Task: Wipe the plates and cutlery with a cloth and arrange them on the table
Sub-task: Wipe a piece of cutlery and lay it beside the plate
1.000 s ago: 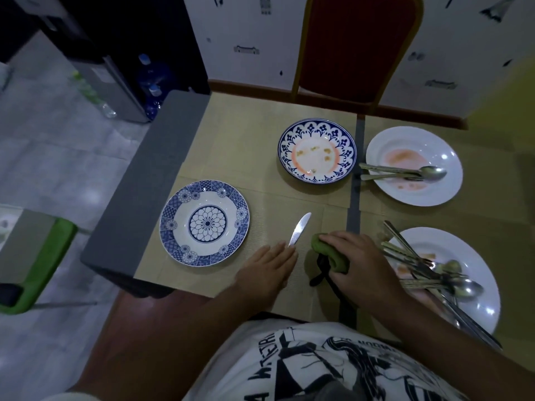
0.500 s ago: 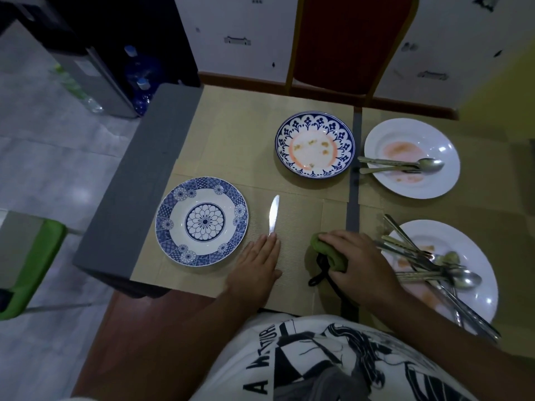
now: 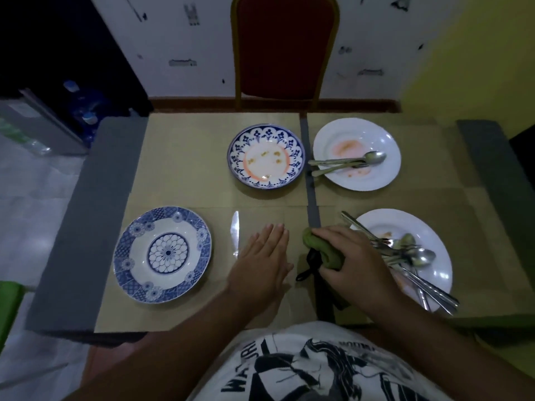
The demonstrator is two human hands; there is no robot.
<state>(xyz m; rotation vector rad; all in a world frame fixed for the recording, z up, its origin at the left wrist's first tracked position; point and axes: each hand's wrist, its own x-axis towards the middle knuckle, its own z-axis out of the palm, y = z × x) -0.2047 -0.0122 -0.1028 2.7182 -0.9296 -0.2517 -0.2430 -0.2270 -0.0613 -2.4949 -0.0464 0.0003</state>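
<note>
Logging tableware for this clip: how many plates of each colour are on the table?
Blue-patterned plates: 2
White plates: 2
Total: 4

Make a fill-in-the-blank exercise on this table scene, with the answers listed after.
1. The right hand grips a ____ cloth.
2. The table knife lies between the blue-patterned plate and the left hand, its tip pointing ____ from the person.
3. The pile of cutlery rests on the near white plate, on the ____ side of the right hand.
4. In all, ____ plates stand on the table.
Answers: green; away; right; four.
</note>
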